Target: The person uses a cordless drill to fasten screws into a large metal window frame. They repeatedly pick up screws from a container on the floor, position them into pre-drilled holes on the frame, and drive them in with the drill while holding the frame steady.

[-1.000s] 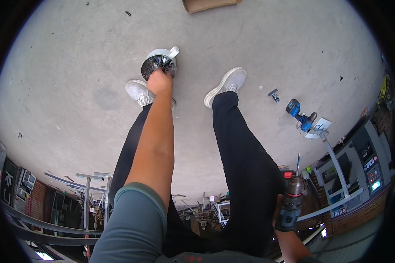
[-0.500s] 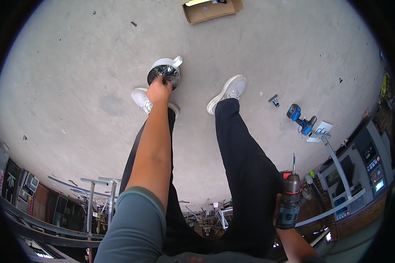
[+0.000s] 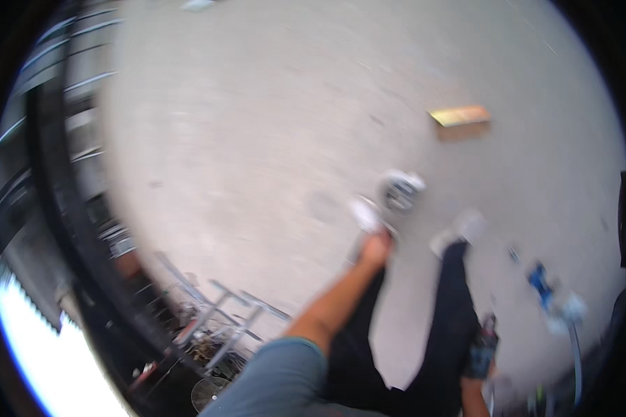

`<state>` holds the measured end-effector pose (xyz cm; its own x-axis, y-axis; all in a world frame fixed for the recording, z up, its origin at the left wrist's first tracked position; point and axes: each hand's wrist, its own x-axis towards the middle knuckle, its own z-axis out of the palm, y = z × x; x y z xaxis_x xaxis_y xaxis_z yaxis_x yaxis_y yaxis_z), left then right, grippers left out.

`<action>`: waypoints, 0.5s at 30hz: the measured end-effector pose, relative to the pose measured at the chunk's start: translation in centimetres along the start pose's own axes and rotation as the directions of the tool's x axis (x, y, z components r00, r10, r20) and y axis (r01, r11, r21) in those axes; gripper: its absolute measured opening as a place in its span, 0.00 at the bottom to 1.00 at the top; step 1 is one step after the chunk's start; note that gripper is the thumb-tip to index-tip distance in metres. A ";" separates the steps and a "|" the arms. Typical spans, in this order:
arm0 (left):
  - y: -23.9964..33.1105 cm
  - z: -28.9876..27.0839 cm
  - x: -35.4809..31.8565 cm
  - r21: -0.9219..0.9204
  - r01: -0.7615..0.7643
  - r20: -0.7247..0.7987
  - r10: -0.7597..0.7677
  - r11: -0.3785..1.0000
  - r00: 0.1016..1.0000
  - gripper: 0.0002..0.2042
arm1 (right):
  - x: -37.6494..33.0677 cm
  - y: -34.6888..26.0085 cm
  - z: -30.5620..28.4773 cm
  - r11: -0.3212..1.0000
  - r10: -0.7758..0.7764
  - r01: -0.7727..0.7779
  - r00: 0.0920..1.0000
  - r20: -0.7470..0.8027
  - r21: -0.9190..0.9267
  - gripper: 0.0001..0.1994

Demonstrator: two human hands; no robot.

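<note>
The whole head view is smeared by motion. My left hand is over the left white shoe, with its fingers bunched together; whatever they hold is too blurred to make out. Just beyond it, on the floor, sits a round white container with a handle and a dark heap of small metal pieces inside. At the lower right, beside my thigh, my right hand is closed around a cordless drill, whose front end points away from me.
An open cardboard box lies on the floor ahead. To the right are a blue cordless drill and a metal stand on a pale base. Metal frames and dark racks line the left side.
My left hand has come out of the white container and back toward me. The view has swung left, so the floor things appear further right and lower. The drill stays in my right hand.
</note>
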<state>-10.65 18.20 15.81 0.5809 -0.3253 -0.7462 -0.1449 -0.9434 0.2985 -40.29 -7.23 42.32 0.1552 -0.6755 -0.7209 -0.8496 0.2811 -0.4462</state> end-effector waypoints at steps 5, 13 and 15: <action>0.6 -7.7 -14.7 -0.492 -0.006 0.070 0.047 0.870 0.996 0.07 | 0.9 -2.6 4.8 0.997 -0.076 0.072 0.988 0.136 0.031 0.07; 2.8 -13.8 -26.5 -0.329 -0.115 0.021 0.129 0.937 0.991 0.07 | 1.0 -4.8 6.7 0.960 -0.024 -0.055 0.961 0.277 0.275 0.08; 3.3 -13.8 -26.6 -0.336 -0.178 -0.047 0.172 0.925 0.984 0.07 | 1.0 -4.8 6.8 0.942 -0.005 -0.096 0.955 0.298 0.322 0.08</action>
<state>-15.55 24.64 44.84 0.5845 -0.4792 -0.6548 0.0317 -0.7929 0.6085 -32.65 -4.59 40.12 0.3026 -0.4432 -0.8438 -0.6526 0.5489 -0.5223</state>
